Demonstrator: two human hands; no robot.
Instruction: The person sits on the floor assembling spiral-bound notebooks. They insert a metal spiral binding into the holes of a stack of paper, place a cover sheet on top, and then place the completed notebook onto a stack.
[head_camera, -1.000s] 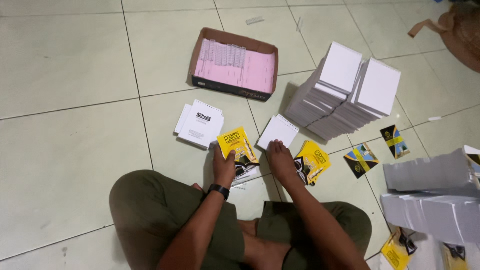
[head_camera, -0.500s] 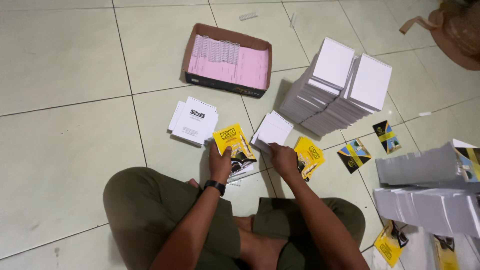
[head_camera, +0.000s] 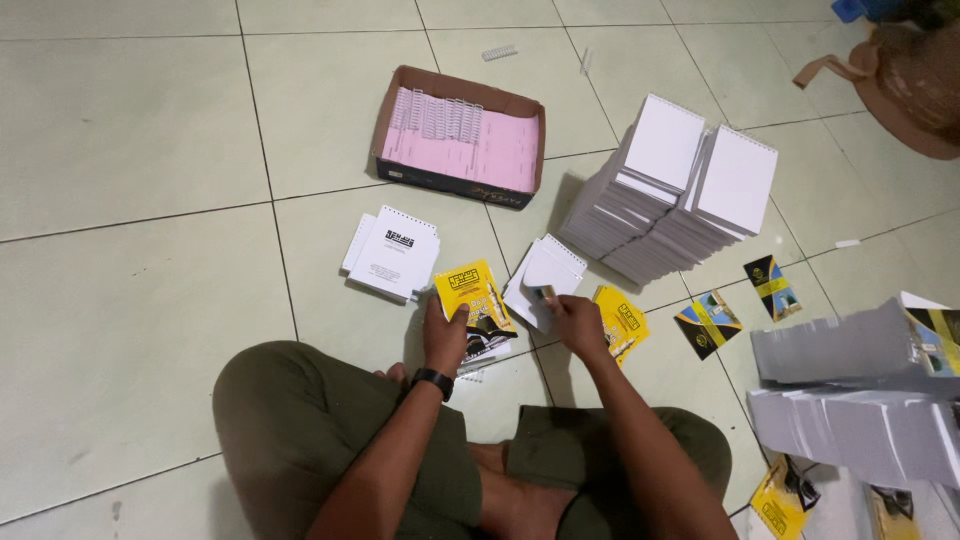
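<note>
Left hand (head_camera: 443, 335) grips a glossy yellow booklet cover (head_camera: 474, 297); right hand (head_camera: 575, 322) pinches a white spiral-bound notepad (head_camera: 545, 280) on smooth floor tiles (head_camera: 130, 270).

You've got one cardboard box (head_camera: 460, 185), two tall stacks of white notepads (head_camera: 680, 190), one small printed notepad pile (head_camera: 393, 252), two loose black-yellow cards (head_camera: 740, 305), two yellow covers (head_camera: 545, 305) near your two hands (head_camera: 510, 325).

The right hand (head_camera: 575, 322) left the yellow covers at lower centre and took hold of the white notepad (head_camera: 545, 281) just above, while the left hand (head_camera: 445, 335) shifted slightly on the yellow booklet (head_camera: 474, 300).
</note>
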